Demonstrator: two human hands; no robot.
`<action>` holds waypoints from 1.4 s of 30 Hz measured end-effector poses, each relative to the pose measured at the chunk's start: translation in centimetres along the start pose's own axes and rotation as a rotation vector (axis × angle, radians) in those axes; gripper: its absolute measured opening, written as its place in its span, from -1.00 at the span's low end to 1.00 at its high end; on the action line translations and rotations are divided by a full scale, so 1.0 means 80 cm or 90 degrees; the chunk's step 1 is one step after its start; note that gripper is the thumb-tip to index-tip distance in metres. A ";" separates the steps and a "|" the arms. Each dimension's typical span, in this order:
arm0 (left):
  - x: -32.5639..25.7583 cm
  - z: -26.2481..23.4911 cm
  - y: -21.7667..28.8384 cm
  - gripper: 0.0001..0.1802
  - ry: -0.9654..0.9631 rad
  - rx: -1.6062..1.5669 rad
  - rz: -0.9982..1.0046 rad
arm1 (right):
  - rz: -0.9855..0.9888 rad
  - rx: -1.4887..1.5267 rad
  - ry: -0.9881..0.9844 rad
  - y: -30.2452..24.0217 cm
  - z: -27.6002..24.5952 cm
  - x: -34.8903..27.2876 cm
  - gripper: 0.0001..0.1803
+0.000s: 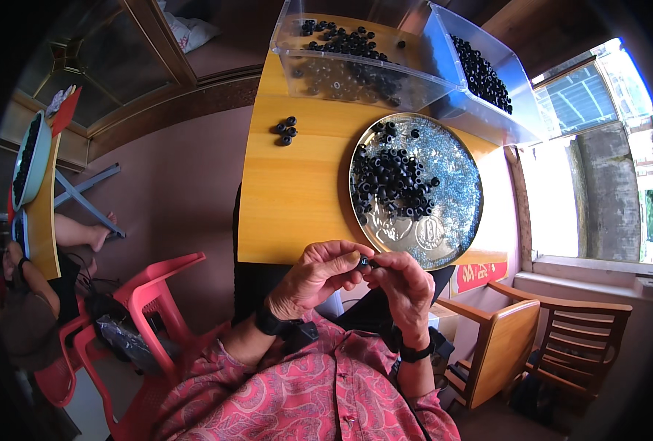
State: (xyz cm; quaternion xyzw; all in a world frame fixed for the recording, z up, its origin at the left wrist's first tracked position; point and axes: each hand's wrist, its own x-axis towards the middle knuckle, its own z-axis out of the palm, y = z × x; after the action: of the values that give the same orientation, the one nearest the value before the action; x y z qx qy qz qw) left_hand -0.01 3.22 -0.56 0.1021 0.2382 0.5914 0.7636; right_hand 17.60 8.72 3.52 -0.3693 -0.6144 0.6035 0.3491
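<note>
Now, at the far left, another person sits by a red plastic chair (154, 294) at a second wooden desk (44, 213) that carries a pale bowl of black pieces (27, 158); that person's hands are apart from the work described here.

Moving right, the left hand (315, 275) is raised just below the near edge of the yellow-orange wooden desk (290, 191), its grip pinched with thumb and fingertips around a small black rubber ring (364, 261). The ring sits between the two hands, in the air over the lap, not on the desk. The right hand (403, 283) meets it from the other side, its grip also closed on the same ring, so both hands grasp one piece. By the look of it the step in hand is fitting or checking a single ring; a next move would call for fine fingertip control, since the piece is small and looks smooth.

On the desk, a little cluster of loose black rings (285, 131) lies alone, well apart from the round shiny metal tray (455, 184), whose patterned surface holds a heap of matt black rings. Beyond stand two clear plastic bins (356, 77), the right one (514, 99) fuller. A wooden armchair (503, 331) stands at the lower right.
</note>
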 end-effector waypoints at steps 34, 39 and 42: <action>0.000 0.010 -0.001 -0.75 0.027 0.039 0.027 | -0.010 0.060 0.101 0.006 0.014 -0.008 -0.82; 0.000 0.012 -0.001 -0.76 0.029 0.048 0.031 | -0.015 0.034 0.110 0.007 0.015 -0.008 -0.80; 0.000 0.010 -0.003 -0.75 0.034 0.054 0.030 | -0.028 0.013 0.110 0.011 0.014 -0.009 -0.79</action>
State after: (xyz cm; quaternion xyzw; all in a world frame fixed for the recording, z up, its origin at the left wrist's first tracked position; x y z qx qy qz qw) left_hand 0.56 3.28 0.05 0.1242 0.2808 0.6012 0.7377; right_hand 16.98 7.57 2.59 -0.4031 -0.5834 0.5680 0.4178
